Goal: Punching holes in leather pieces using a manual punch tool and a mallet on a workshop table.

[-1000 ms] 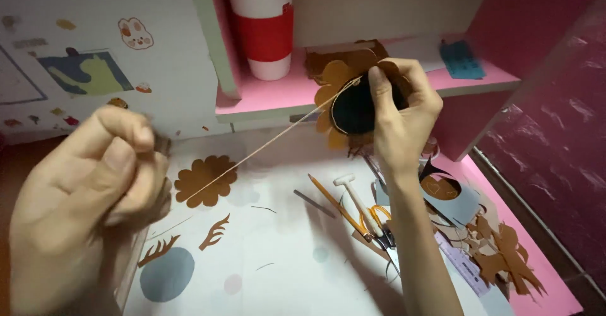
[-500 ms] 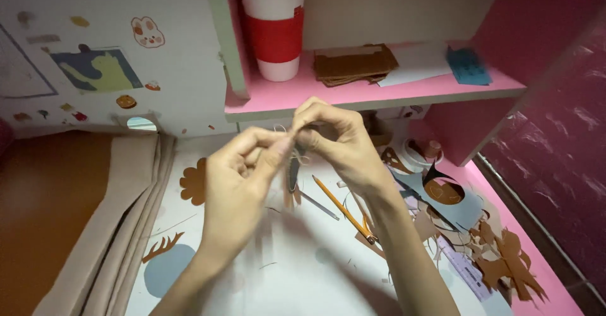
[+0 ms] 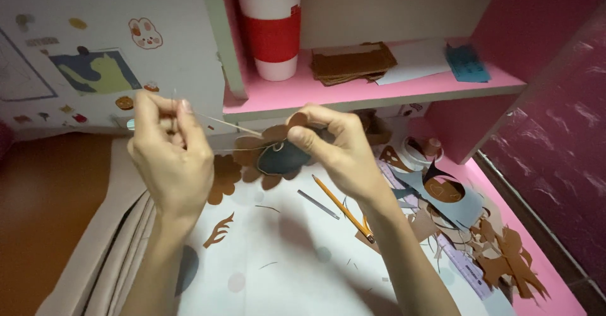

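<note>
Pink shelving frames a white desk strewn with cut-out shapes, with a sticker-covered white panel at the back left. Both hands are raised over the desk. The left hand is closed, its fingertips pinched on a thin needle that points up, and a pale thread runs from there across to the right hand. The right hand is closed around a felt piece, a dark blue-grey oval backed by brown scalloped petals, held just above the desk between the two hands; thumb and fingers grip its right edge. On the desk below lie a brown scalloped cut-out, a brown antler shape, a yellow pencil and a grey strip. Right of the forearm sits a heap of brown and pale blue scraps reaching toward the desk's pink edge. On the shelf stand a white cup with a red sleeve, a stack of brown sheets, a white sheet and a small blue pad. Beige folded cloth hangs beside the desk's left edge, over a brown floor.
</note>
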